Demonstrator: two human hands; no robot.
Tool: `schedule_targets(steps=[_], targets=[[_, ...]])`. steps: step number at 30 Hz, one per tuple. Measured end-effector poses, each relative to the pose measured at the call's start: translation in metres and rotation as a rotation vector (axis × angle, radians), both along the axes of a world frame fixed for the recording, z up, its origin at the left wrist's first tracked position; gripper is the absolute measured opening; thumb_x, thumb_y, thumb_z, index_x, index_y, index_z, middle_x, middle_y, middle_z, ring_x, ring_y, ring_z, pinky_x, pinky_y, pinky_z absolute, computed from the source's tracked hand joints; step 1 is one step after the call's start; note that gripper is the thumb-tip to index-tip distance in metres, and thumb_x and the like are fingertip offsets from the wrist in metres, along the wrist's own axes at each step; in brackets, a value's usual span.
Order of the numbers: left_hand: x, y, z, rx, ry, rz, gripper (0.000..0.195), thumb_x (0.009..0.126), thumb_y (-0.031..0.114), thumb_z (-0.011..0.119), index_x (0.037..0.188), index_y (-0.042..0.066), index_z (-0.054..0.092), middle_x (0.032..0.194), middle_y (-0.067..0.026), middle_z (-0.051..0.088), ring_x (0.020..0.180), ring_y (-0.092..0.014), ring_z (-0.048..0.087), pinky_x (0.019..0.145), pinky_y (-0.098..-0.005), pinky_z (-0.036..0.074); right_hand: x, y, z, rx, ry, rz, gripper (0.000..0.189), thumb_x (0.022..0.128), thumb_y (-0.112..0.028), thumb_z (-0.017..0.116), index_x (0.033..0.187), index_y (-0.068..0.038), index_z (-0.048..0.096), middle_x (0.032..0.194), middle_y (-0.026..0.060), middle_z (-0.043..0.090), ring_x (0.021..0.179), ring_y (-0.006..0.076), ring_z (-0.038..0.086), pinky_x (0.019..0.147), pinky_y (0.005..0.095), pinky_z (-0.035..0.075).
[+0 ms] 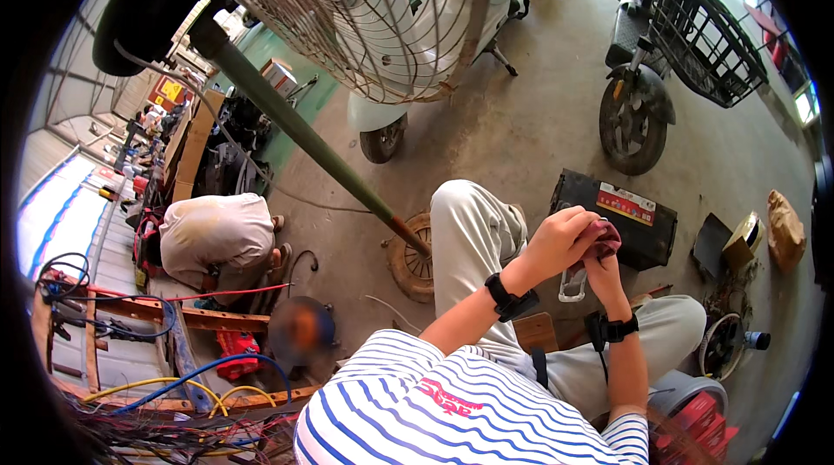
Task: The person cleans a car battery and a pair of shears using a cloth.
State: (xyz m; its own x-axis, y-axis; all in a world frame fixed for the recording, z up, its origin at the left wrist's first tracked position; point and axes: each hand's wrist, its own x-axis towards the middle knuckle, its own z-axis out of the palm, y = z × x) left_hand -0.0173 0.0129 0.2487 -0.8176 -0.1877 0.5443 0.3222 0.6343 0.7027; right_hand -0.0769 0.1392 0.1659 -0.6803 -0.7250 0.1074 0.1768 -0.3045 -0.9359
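My left hand and my right hand meet above my lap, both gripping a crumpled dark red cloth. Just below the cloth, between my wrists, shows a small pale frame-like piece; its upper part is hidden by the cloth and fingers, and I cannot tell its material. Beyond my hands, on the concrete floor, lies a black box-shaped case with a red and white label, partly covered by the hands in this view.
A fan with a wire guard leans in on a green pole from a rusty round base. Farther out stand a pale scooter and a dark electric bike. A person crouches at left. Tangled wires lie lower left.
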Motion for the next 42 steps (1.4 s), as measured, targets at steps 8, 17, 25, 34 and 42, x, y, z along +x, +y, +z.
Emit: schedule_targets(steps=[8, 17, 25, 34, 42], targets=[[0.001, 0.003, -0.003, 0.247, 0.009, 0.069, 0.015, 0.084, 0.004, 0.056, 0.098, 0.001, 0.06, 0.089, -0.0112, 0.059, 0.078, -0.023, 0.059, 0.07, -0.0284, 0.046, -0.008, -0.002, 0.004, -0.022, 0.071, 0.097, 0.038, 0.089, 0.0, 0.041, 0.126, -0.006, 0.042, 0.106, 0.0041, 0.057, 0.084, 0.0111, 0.059, 0.061, 0.0215, 0.049], [0.004, 0.001, -0.019, 0.162, 0.092, 0.158, 0.025, 0.085, 0.005, 0.056, 0.11, 0.003, 0.06, 0.099, -0.0127, 0.056, 0.086, -0.023, 0.057, 0.074, -0.0282, 0.046, -0.015, -0.009, -0.003, 0.008, 0.302, -0.117, 0.039, 0.086, -0.002, 0.047, 0.125, -0.002, 0.044, 0.118, 0.007, 0.054, 0.106, 0.0167, 0.053, 0.09, 0.0285, 0.043], [0.019, 0.013, -0.055, 0.237, -0.182, 0.064, 0.066, 0.085, 0.013, 0.06, 0.141, 0.011, 0.026, 0.119, -0.0083, 0.046, 0.101, -0.015, 0.049, 0.078, -0.0275, 0.044, -0.02, -0.005, -0.003, 0.051, 0.198, -0.355, 0.037, 0.083, -0.002, 0.052, 0.12, -0.002, 0.049, 0.115, 0.0067, 0.056, 0.105, 0.0157, 0.053, 0.09, 0.028, 0.042], [0.026, 0.013, -0.104, 1.058, -0.636, -0.371, 0.047, 0.094, 0.042, 0.042, 0.122, 0.004, 0.041, 0.109, -0.009, 0.056, 0.092, -0.016, 0.057, 0.079, -0.0276, 0.045, -0.018, -0.005, -0.033, 0.181, 0.126, -0.189, 0.034, 0.086, -0.016, 0.059, 0.117, -0.004, 0.05, 0.114, 0.0048, 0.054, 0.105, 0.0143, 0.051, 0.089, 0.0282, 0.041], [0.029, 0.022, -0.092, 1.181, -0.484, -0.274, 0.031, 0.092, 0.033, 0.05, 0.1, 0.003, 0.051, 0.082, -0.0057, 0.061, 0.073, -0.014, 0.061, 0.062, -0.0264, 0.046, -0.022, -0.007, -0.007, 0.108, 0.246, -0.177, 0.032, 0.085, -0.011, 0.059, 0.115, -0.004, 0.051, 0.109, 0.0038, 0.057, 0.101, 0.0143, 0.053, 0.086, 0.0272, 0.043]])
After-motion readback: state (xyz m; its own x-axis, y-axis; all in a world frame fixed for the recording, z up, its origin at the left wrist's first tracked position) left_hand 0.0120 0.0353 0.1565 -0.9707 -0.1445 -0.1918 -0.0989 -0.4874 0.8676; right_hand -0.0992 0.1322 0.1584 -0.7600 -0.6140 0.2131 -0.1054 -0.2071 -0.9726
